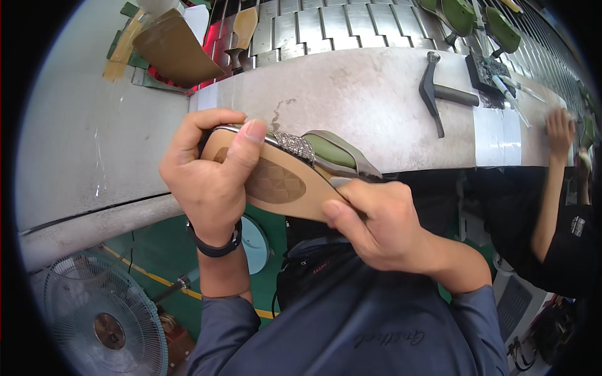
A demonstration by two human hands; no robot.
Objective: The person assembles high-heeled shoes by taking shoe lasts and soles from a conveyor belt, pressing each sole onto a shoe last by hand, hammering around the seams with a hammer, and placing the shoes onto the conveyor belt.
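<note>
Between my two hands I hold a shoe, tilted so that its tan sole with a darker textured oval faces me. A green shoe last fills the shoe, and a glittery band crosses its upper. My left hand wraps the toe end, thumb pressed on the sole near the edge. Toward the heel end, my right hand grips the sole, thumb on its face and fingers curled behind it. The fingers behind the shoe are partly hidden.
A hammer lies on the pale bench, near a dark block with brushes. Slatted metal conveyor runs behind, carrying shoes on green lasts. A co-worker's hand rests at right. A fan stands lower left.
</note>
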